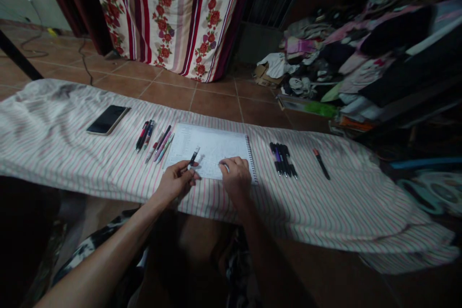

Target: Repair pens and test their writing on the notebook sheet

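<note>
My left hand (176,179) is closed around a pen (194,156) with a dark barrel and a pale upper end, tilted up over the lower left of a spiral notebook (212,137). The notebook lies open, its white page bearing faint marks and its coil along the right side. My right hand (236,173) rests at the page's lower right, fingers curled and pinched; whatever may be between them is too small to make out. Left of the notebook lie several coloured pens (164,147) and a group of dark and red pens (145,134).
A striped cloth (325,216) covers the long table. Right of the notebook lie several black and purple pens (283,160) and an orange-tipped marker (321,163). A phone (108,119) lies at left. Beyond are a floral curtain (169,14) and heaped clothes (346,53).
</note>
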A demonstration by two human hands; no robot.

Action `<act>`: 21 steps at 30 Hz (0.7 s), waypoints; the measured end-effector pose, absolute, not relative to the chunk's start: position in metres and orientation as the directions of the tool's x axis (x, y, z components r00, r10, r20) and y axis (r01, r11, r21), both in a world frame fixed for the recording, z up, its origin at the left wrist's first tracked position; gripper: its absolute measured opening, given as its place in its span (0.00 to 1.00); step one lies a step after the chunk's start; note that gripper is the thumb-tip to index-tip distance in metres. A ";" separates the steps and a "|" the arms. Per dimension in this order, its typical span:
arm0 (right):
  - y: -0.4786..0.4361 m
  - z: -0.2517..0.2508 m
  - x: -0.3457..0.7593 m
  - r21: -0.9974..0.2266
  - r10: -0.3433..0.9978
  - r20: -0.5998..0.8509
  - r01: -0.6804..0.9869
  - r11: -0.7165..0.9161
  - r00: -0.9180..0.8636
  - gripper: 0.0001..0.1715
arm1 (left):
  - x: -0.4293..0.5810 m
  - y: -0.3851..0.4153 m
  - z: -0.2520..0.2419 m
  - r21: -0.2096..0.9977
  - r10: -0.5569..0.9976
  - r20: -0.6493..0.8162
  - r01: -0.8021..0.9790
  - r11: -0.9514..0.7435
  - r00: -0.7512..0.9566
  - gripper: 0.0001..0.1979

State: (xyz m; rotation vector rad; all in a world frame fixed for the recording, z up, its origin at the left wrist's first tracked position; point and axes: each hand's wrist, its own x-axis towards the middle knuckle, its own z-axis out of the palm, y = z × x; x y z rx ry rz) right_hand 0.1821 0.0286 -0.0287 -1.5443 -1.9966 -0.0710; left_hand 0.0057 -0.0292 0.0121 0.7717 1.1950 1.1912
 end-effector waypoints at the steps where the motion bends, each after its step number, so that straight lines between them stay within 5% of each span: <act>1: 0.029 -0.029 0.182 -0.310 0.858 0.495 0.894 0.323 -0.138 0.04 | 0.006 -0.029 0.012 0.927 0.958 -0.282 -0.272 0.257 -0.058 0.16; 6: 0.030 -0.027 0.181 -0.341 0.833 0.528 0.857 0.387 -0.166 0.06 | 0.006 -0.027 0.013 0.928 0.957 -0.281 -0.273 0.254 -0.066 0.16; 15: 0.028 -0.013 0.189 -0.623 0.883 0.470 0.709 0.331 0.001 0.07 | 0.005 -0.025 0.005 0.928 0.950 -0.299 -0.259 0.268 -0.091 0.16; 21: 0.027 -0.004 0.208 -0.679 0.883 0.467 0.654 0.334 0.034 0.07 | -0.004 -0.024 -0.009 0.989 0.987 -0.134 0.055 0.139 -0.091 0.12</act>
